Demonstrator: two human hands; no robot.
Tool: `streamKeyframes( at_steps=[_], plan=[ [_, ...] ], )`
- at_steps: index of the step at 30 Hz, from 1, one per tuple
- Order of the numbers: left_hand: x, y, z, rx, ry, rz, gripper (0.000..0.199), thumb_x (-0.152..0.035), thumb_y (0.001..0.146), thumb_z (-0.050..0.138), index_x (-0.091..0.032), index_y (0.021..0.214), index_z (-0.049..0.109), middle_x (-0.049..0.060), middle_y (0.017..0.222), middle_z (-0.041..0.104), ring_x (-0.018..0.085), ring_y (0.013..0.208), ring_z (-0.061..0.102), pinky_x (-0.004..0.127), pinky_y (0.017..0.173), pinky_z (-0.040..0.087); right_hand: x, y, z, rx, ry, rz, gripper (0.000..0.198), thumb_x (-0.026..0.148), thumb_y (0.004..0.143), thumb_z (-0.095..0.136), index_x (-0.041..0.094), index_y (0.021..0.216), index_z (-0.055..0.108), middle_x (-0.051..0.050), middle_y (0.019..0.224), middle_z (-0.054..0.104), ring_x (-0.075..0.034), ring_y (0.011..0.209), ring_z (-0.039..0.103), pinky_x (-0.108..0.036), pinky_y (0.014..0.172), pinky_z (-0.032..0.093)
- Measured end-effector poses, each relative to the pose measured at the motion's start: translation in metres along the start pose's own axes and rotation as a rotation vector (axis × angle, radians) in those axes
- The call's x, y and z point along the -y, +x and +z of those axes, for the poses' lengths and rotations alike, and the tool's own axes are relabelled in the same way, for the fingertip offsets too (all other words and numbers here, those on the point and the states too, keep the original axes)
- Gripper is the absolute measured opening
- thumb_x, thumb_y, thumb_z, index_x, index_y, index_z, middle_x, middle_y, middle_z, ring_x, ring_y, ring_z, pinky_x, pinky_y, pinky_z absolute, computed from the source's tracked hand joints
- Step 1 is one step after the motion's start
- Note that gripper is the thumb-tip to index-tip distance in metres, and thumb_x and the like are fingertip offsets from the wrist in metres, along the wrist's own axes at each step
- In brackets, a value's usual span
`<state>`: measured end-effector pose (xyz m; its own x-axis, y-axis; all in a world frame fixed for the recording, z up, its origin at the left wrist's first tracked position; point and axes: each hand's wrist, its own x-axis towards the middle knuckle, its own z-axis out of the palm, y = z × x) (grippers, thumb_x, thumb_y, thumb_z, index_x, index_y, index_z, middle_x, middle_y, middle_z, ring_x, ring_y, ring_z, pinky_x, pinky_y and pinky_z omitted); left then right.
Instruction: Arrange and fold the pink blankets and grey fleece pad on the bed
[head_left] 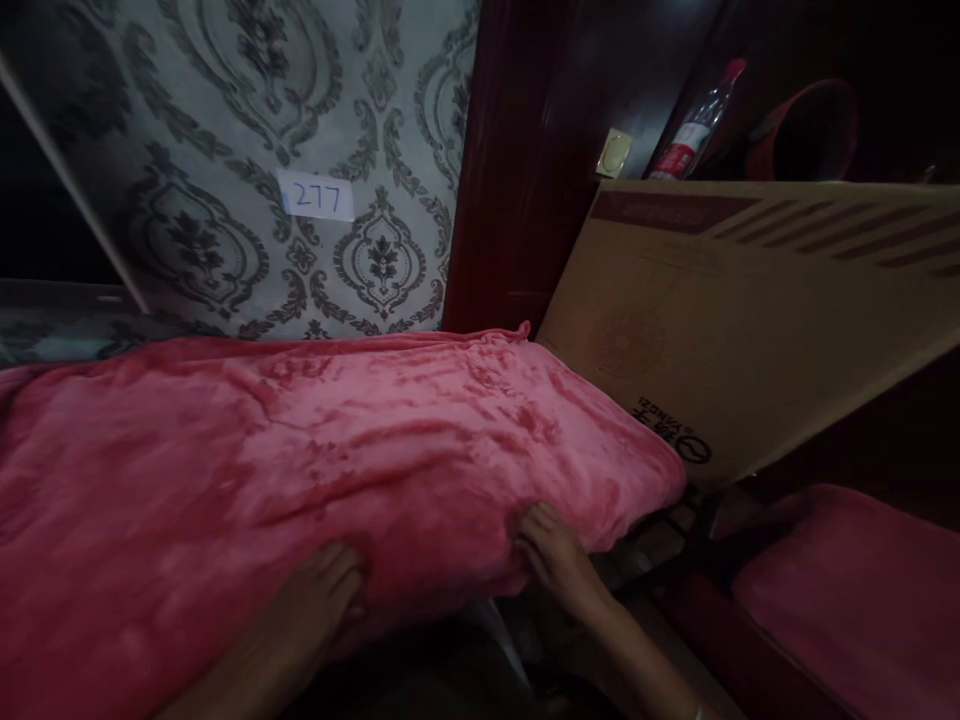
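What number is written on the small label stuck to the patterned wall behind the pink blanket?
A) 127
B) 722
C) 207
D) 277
D: the white label on the damask-patterned wall reads 277 in handwritten digits, above the pink blanket.

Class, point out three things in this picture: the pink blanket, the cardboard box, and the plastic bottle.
pink blanket (315,450): head view, middle of its top surface.
cardboard box (757,320): head view, centre of its broad brown side.
plastic bottle (694,135): head view, its clear body above the red label.
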<state>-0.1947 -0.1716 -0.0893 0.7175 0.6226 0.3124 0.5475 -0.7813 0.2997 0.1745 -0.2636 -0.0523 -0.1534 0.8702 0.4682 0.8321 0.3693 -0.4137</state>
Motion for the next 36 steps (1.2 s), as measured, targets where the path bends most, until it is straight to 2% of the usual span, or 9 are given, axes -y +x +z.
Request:
streamKeyframes(
  at_steps=[8, 11, 14, 16, 19, 21, 28, 31, 36],
  plan=[
    [-0.044, -0.012, -0.045, 0.097, -0.131, 0.016, 0.029, -0.045, 0.095, 0.047, -0.034, 0.104, 0.072, 0.003, 0.1, 0.073, 0.018, 0.087, 0.065, 0.029, 0.082, 0.056, 0.007, -0.011, -0.014, 0.23, 0.106, 0.028, 0.028, 0.023, 0.099, 0.04, 0.02, 0.079, 0.06, -0.006, 0.083, 0.064, -0.02, 0.08, 0.06, -0.034, 0.072, 0.049],
    [-0.037, 0.0, -0.07, 0.082, -0.11, -0.03, 0.032, -0.044, 0.097, 0.047, -0.032, 0.116, 0.069, 0.004, 0.117, 0.073, 0.018, 0.104, 0.066, 0.03, 0.094, 0.054, 0.003, 0.007, -0.01, 0.23, 0.081, 0.055, 0.029, 0.03, 0.1, 0.044, 0.021, 0.089, 0.069, -0.009, 0.091, 0.07, -0.022, 0.087, 0.065, -0.036, 0.079, 0.053],
    [-0.002, 0.005, -0.103, -0.007, 0.077, -0.268, 0.047, -0.043, 0.097, 0.045, -0.025, 0.138, 0.06, 0.011, 0.144, 0.061, 0.027, 0.134, 0.054, 0.046, 0.117, 0.039, -0.009, 0.036, 0.004, 0.06, -0.05, 0.007, 0.037, 0.04, 0.099, 0.045, 0.021, 0.118, 0.071, -0.014, 0.12, 0.07, -0.028, 0.112, 0.063, -0.046, 0.099, 0.051],
    [0.03, -0.007, -0.121, -0.031, 0.288, -0.566, 0.058, -0.043, 0.094, 0.048, -0.02, 0.148, 0.052, 0.016, 0.156, 0.046, 0.037, 0.147, 0.039, 0.06, 0.121, 0.027, -0.022, 0.052, 0.02, -0.014, -0.189, -0.006, 0.049, 0.046, 0.098, 0.044, 0.021, 0.136, 0.063, -0.015, 0.141, 0.06, -0.032, 0.131, 0.053, -0.055, 0.11, 0.041],
    [0.067, -0.047, -0.132, 0.001, 0.481, -0.971, 0.069, -0.048, 0.093, 0.047, -0.019, 0.155, 0.041, 0.019, 0.165, 0.028, 0.046, 0.152, 0.022, 0.07, 0.117, 0.022, -0.046, 0.058, 0.047, 0.047, -0.346, 0.057, 0.059, 0.052, 0.097, 0.038, 0.025, 0.148, 0.053, -0.012, 0.155, 0.048, -0.034, 0.144, 0.041, -0.062, 0.114, 0.035],
    [0.076, -0.077, -0.131, 0.012, 0.496, -1.082, 0.071, -0.051, 0.094, 0.041, -0.021, 0.158, 0.035, 0.019, 0.167, 0.022, 0.045, 0.153, 0.02, 0.071, 0.115, 0.025, -0.061, 0.052, 0.06, 0.109, -0.385, 0.088, 0.061, 0.053, 0.097, 0.034, 0.027, 0.15, 0.05, -0.009, 0.158, 0.045, -0.032, 0.147, 0.037, -0.062, 0.115, 0.033],
    [0.064, -0.135, -0.17, -0.19, 0.483, -1.074, 0.057, -0.035, 0.096, 0.027, -0.011, 0.135, 0.062, 0.018, 0.147, 0.056, 0.03, 0.136, 0.052, 0.045, 0.115, 0.039, -0.084, 0.037, 0.073, 0.088, -0.349, 0.073, 0.068, 0.059, 0.095, 0.027, 0.026, 0.15, 0.05, -0.008, 0.159, 0.044, -0.033, 0.149, 0.035, -0.062, 0.117, 0.031],
    [0.061, -0.153, -0.204, -0.308, 0.616, -1.232, 0.06, -0.03, 0.098, 0.021, 0.002, 0.138, 0.052, 0.027, 0.142, 0.055, 0.038, 0.131, 0.054, 0.052, 0.109, 0.043, -0.087, 0.038, 0.074, 0.084, -0.33, 0.063, 0.07, 0.06, 0.095, 0.026, 0.025, 0.15, 0.051, -0.008, 0.159, 0.044, -0.034, 0.149, 0.036, -0.063, 0.114, 0.034],
    [0.06, -0.177, -0.23, -0.193, 0.562, -1.417, 0.072, -0.048, 0.101, 0.017, 0.009, 0.13, 0.048, 0.032, 0.126, 0.06, 0.048, 0.12, 0.057, 0.062, 0.091, 0.047, -0.091, 0.038, 0.078, 0.054, -0.321, 0.051, 0.07, 0.061, 0.094, 0.027, 0.025, 0.147, 0.054, -0.008, 0.156, 0.047, -0.034, 0.147, 0.039, -0.062, 0.114, 0.035]
  ],
)
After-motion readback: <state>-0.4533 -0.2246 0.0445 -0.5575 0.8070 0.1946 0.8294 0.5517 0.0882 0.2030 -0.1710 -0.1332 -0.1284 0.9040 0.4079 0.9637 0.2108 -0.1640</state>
